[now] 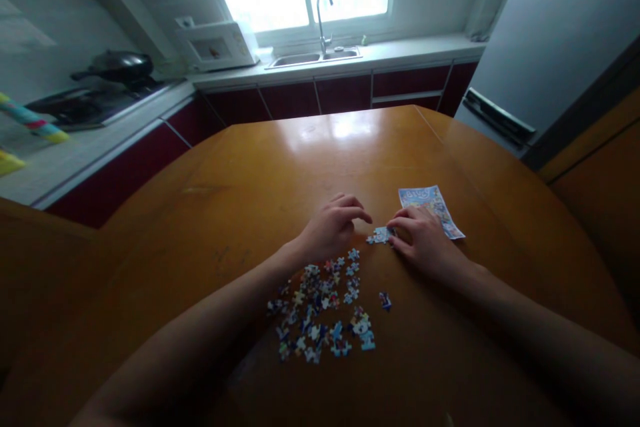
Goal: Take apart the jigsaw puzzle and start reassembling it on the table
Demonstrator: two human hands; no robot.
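Note:
A small joined section of jigsaw puzzle [381, 235], pale blue and white, lies flat on the table. At its right edge are the thumb and fingertips of my right hand [423, 237], closed on it. My left hand [334, 225] hovers just left of the section, index finger stretched toward it, with nothing visible in the fingers. Loose jigsaw pieces [313, 310] are spread below my left hand and forearm, which hide some of them. A printed picture sheet [440, 203] lies partly behind my right hand.
The wooden table [240, 173] has a rounded outline. One dark joined bit of puzzle [385, 300] lies right of the loose pieces. Beyond are a counter with a sink [320, 59], a microwave [220, 47], a stove with a black pan [120, 67], and a refrigerator [555, 33].

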